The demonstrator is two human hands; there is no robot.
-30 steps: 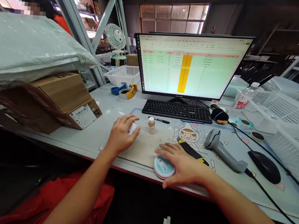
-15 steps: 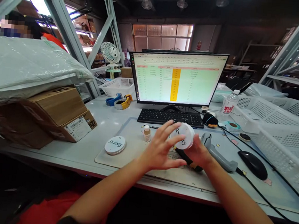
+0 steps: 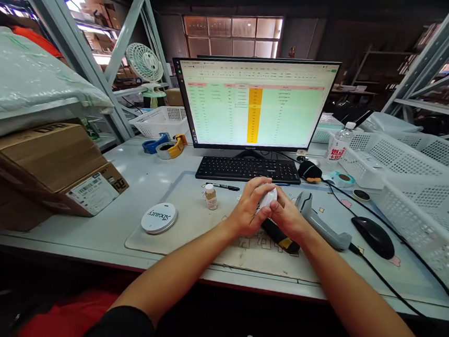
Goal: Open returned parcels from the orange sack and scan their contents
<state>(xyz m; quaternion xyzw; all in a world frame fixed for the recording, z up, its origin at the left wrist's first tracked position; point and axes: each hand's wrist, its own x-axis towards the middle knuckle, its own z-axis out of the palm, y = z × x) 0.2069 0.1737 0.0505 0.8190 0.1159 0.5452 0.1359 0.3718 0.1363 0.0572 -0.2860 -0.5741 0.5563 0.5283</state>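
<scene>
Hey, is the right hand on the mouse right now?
No, the right hand holds a white disc together with the left hand, and the mouse lies apart to their right.

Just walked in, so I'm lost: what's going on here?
Someone's left hand and right hand together hold a round white case, tilted, above the desk mat. A second round case, lettered "beauty", lies to the left. A white-capped bottle stands nearby; a barcode scanner lies to the right.

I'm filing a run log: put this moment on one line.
left hand: holds white disc; right hand: holds it too; second disc: lying flat; vial: upright on mat
</scene>
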